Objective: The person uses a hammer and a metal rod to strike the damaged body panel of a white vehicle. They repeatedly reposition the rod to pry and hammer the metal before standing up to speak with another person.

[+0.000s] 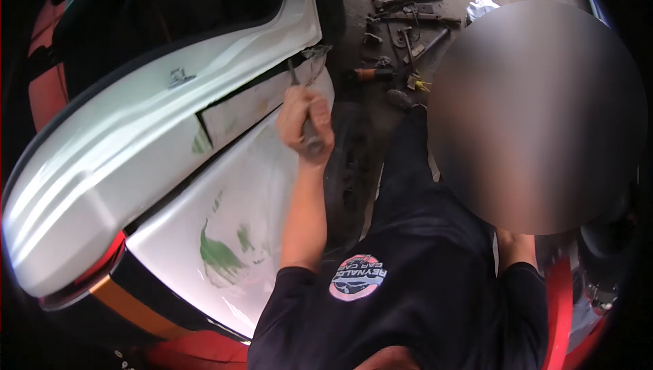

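Observation:
My left hand (305, 122) is closed in a fist around a screwdriver-like tool (293, 72). Its thin dark shaft points up to the gap along the white car panel, and its handle end shows below my fist. Beside that hand lies the lower white panel (224, 186), with green smears and scuffs. Above the gap runs the upper white body part (136, 145), which has a small metal piece on it. At the panel's far corner the edge looks ragged and dark. A round grey blur covers my right hand; only part of that forearm (518, 246) shows.
Several hand tools (408, 37), hammer-like ones among them, lie on the floor ahead. An orange and black tool (373, 75) lies nearer the car. A white crumpled item (481, 8) is behind them. Red and orange trim (136, 305) borders the lower left.

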`<action>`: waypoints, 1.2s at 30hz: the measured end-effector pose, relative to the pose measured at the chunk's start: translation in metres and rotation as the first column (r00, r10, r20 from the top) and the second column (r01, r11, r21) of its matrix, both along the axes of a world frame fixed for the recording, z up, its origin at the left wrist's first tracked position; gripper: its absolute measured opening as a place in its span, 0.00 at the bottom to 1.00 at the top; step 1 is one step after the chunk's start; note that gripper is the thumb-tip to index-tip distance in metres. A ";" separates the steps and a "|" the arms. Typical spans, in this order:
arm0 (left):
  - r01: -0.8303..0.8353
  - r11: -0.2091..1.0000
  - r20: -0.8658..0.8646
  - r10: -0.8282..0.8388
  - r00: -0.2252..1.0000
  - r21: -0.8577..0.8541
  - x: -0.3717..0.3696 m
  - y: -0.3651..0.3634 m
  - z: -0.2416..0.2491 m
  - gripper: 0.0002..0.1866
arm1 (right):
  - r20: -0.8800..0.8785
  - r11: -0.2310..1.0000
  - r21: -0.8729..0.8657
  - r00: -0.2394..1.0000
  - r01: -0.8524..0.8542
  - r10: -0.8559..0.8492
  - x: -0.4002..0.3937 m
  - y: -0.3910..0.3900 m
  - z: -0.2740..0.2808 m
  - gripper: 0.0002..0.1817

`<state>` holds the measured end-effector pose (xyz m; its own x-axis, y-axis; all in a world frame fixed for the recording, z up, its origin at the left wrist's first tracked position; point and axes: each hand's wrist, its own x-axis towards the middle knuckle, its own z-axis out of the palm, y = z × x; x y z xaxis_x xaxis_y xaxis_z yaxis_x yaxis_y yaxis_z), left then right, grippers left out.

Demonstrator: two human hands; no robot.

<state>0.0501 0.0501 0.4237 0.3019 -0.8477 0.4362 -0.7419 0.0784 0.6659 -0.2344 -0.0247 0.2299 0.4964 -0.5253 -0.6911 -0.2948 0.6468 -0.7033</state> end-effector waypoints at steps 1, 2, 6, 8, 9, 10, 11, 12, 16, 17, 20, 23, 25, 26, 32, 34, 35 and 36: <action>-0.059 0.998 -0.031 0.059 0.998 -0.028 -0.001 0.000 -0.004 0.15 | -0.104 0.999 0.037 0.995 -0.007 0.011 -0.025 0.007 -0.040 0.24; -0.123 0.991 -0.069 0.119 0.991 -0.054 0.001 0.001 -0.009 0.16 | -0.159 0.992 0.127 0.987 0.006 0.014 -0.045 0.014 -0.072 0.24; -0.182 0.977 -0.184 0.159 0.970 -0.113 0.001 -0.006 -0.014 0.23 | -0.449 0.951 0.104 0.839 -0.293 0.308 -0.107 0.050 -0.225 0.20; -0.236 0.964 -0.205 0.208 0.956 -0.125 -0.001 0.002 -0.022 0.24 | -0.514 0.909 0.084 0.764 -0.408 0.390 -0.106 0.034 -0.286 0.22; -0.309 0.951 -0.165 0.304 0.938 -0.004 -0.009 -0.001 -0.019 0.24 | -0.581 0.857 0.029 0.689 -0.514 0.433 -0.098 0.016 -0.322 0.24; -0.288 0.956 -0.096 0.292 0.951 0.060 -0.013 -0.003 -0.020 0.23 | -0.550 0.843 -0.011 0.707 -0.538 0.444 -0.077 -0.007 -0.332 0.23; -0.255 0.962 -0.051 0.251 0.967 -0.095 -0.013 -0.004 -0.031 0.23 | -0.483 0.866 -0.024 0.764 -0.499 0.427 -0.053 -0.026 -0.340 0.22; -0.254 0.957 -0.082 0.244 0.966 -0.139 -0.014 -0.006 -0.035 0.23 | -0.411 0.890 -0.037 0.818 -0.455 0.402 -0.036 -0.039 -0.360 0.21; -0.203 0.973 -0.081 0.194 0.978 -0.111 0.006 -0.015 -0.019 0.27 | -0.387 0.875 0.164 0.786 -0.455 0.481 0.021 -0.005 -0.505 0.28; -0.237 0.957 -0.066 0.229 0.971 -0.168 0.011 -0.015 -0.022 0.29 | -0.456 0.851 0.107 0.735 -0.515 0.502 0.040 0.005 -0.525 0.32; -0.272 0.947 -0.104 0.257 0.961 -0.169 0.016 -0.028 -0.029 0.27 | -0.543 0.865 0.163 0.689 -0.475 0.481 0.068 0.065 -0.608 0.44; -0.264 0.947 -0.052 0.259 0.964 -0.182 0.012 -0.037 -0.044 0.27 | -0.473 0.977 0.207 0.869 -0.055 0.149 0.094 0.106 -0.654 0.41; -0.241 0.963 -0.066 0.235 0.970 -0.118 0.008 -0.030 -0.038 0.27 | -0.494 0.963 0.268 0.862 0.027 0.113 0.092 0.140 -0.725 0.35; -0.256 0.957 -0.047 0.251 0.967 -0.138 0.009 -0.029 -0.036 0.27 | -0.473 0.963 0.268 0.874 0.024 0.110 0.111 0.131 -0.706 0.35; -0.279 0.950 -0.160 0.257 0.953 -0.139 0.009 -0.015 -0.018 0.26 | -0.369 0.930 0.179 0.854 -0.322 0.367 0.092 0.066 -0.680 0.28; -0.276 0.961 -0.181 0.266 0.947 -0.032 0.009 -0.008 -0.005 0.26 | -0.422 0.825 -0.234 0.818 -0.514 0.390 0.079 0.046 -0.622 0.29; -0.266 0.963 -0.238 0.248 0.939 -0.049 0.008 -0.005 -0.003 0.26 | -0.520 0.686 -0.184 0.662 -0.704 0.540 0.077 0.031 -0.591 0.28; -0.279 0.958 -0.256 0.255 0.933 -0.064 0.008 -0.006 -0.003 0.26 | -0.442 0.674 -0.404 0.777 -0.618 0.447 0.059 0.040 -0.595 0.28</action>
<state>0.0577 0.0442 0.4203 0.6182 -0.6782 0.3975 -0.5613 -0.0269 0.8272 -0.1757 0.0154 -0.3651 0.6291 -0.5383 -0.5607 -0.7117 -0.1088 -0.6940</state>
